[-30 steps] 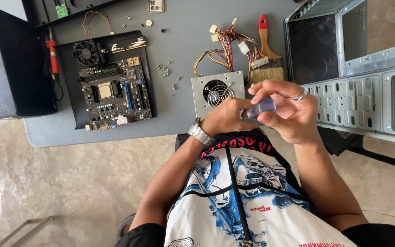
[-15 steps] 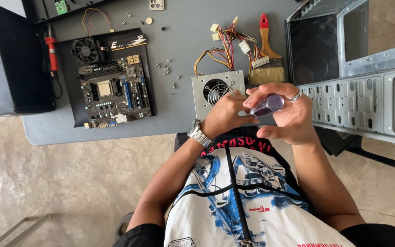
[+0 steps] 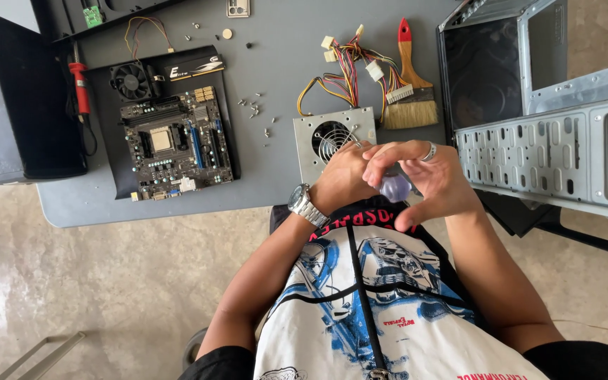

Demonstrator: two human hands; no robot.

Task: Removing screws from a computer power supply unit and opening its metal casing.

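- Just right of the frame's centre, in front of the chest, both hands close around a small pale-violet translucent plastic tube (image 3: 394, 187).
- The right hand (image 3: 436, 184), silver ring on one finger, has its grip wrapped over the tube; the left hand (image 3: 340, 177), with a steel watch, pinches the other end.
- It looks light, stiff and smooth, likely slippery; best held round the barrel, not the tip.
- Behind, on the grey counter (image 3: 276, 70): a boxy metal power supply with fan grille (image 3: 332, 137) and a wooden brush (image 3: 409, 91).
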